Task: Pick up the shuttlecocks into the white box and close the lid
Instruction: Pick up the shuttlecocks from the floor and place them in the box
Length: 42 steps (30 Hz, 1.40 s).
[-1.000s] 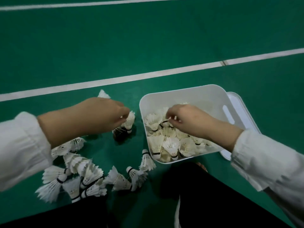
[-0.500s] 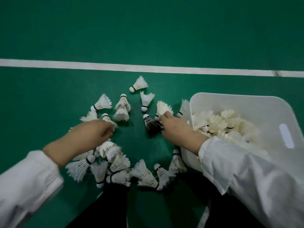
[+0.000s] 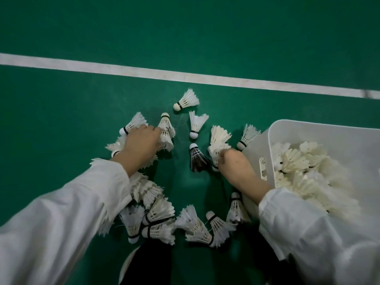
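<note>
Several white shuttlecocks lie scattered on the green court floor. My left hand (image 3: 141, 146) reaches over a cluster at the left, its fingers curled onto a white shuttlecock (image 3: 166, 131). My right hand (image 3: 232, 161) grips the base of another white shuttlecock (image 3: 219, 140), whose feathers fan out above the fingers. A single black shuttlecock (image 3: 196, 158) lies just left of that hand. The white box (image 3: 304, 132) stands open at the right, piled with shuttlecocks (image 3: 302, 161). Its lid is out of view.
A white court line (image 3: 185, 76) crosses the floor beyond the shuttlecocks. A heap of shuttlecocks (image 3: 158, 217) lies under my left forearm, close to my dark-clad knees (image 3: 152, 264). Two loose ones (image 3: 188, 99) sit farthest out, near the line.
My right hand left the box, moved left to the floor and took hold of a white shuttlecock. My left hand reached farther forward onto the left cluster. The view swung left.
</note>
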### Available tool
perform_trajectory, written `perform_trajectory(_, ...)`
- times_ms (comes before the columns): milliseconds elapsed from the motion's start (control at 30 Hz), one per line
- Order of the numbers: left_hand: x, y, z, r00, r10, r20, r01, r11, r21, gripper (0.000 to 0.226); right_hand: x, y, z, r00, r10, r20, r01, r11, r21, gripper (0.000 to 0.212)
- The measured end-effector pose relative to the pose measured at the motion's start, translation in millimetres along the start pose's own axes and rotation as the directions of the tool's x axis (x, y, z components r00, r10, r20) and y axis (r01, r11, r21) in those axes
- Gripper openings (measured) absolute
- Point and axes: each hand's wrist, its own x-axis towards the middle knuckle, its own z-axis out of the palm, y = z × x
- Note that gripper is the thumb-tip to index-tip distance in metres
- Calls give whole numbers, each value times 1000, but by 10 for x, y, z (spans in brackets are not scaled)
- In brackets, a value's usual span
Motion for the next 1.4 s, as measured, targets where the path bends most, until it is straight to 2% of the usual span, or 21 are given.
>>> perform_trajectory(100, -41, 14, -3, 996, 14, -92, -18, 999, -45, 15, -101, -38, -69, 1000, -19, -22, 19, 1000, 19, 15)
perform_trajectory(200, -174, 23, -78, 983, -15, -183, -21, 980, -197, 12, -195, -89, -131, 998, -34, -51, 36, 999, 34, 15)
perform_trajectory(267, -293, 32, -120, 993, -14, -114, -20, 955, -295, 11, -238, -105, -143, 997, -50, -66, 54, 997, 47, 21)
perform_trajectory(367, -526, 69, -152, 994, 60, 90, -27, 942, -334, 10, -322, -130, -138, 995, -72, -69, 76, 995, 57, 29)
perform_trajectory(467, -793, 131, -104, 977, 118, 176, -47, 931, -362, 12, -430, -156, -100, 992, -99, -75, 103, 993, 63, 11)
perform_trajectory(533, -923, 156, -42, 977, 112, 180, -39, 930, -366, 12, -483, -161, -66, 992, -107, -71, 112, 991, 67, 11)
perform_trajectory(667, -1033, 93, 111, 999, 21, 47, 0, 920, -392, 18, -516, -140, -23, 993, -102, -61, 106, 992, 73, 14)
perform_trajectory(767, -1012, 75, 111, 997, 32, -64, -56, 908, -415, 20, -494, -121, -2, 993, -103, -62, 107, 992, 70, 13)
perform_trajectory(867, -905, 234, 57, 988, 149, -32, -150, 918, -368, 18, -465, -109, 6, 994, -94, -61, 98, 993, 68, 14)
perform_trajectory(933, -808, 371, 47, 966, 256, 28, -241, 939, -244, 17, -452, -109, 11, 995, -89, -52, 92, 993, 69, 15)
perform_trajectory(1067, -580, 508, 21, 896, 408, 175, -417, 909, 13, 42, -430, -90, 14, 993, -100, -61, 104, 992, 70, 14)
perform_trajectory(1233, -333, 533, -79, 887, 405, 222, -444, 880, 169, 43, -428, -55, 4, 993, -104, -56, 108, 991, 77, 15)
perform_trajectory(1400, -283, 486, -57, 907, 324, 268, -356, 931, 78, 41, -430, -14, -17, 989, -136, -65, 141, 987, 73, 14)
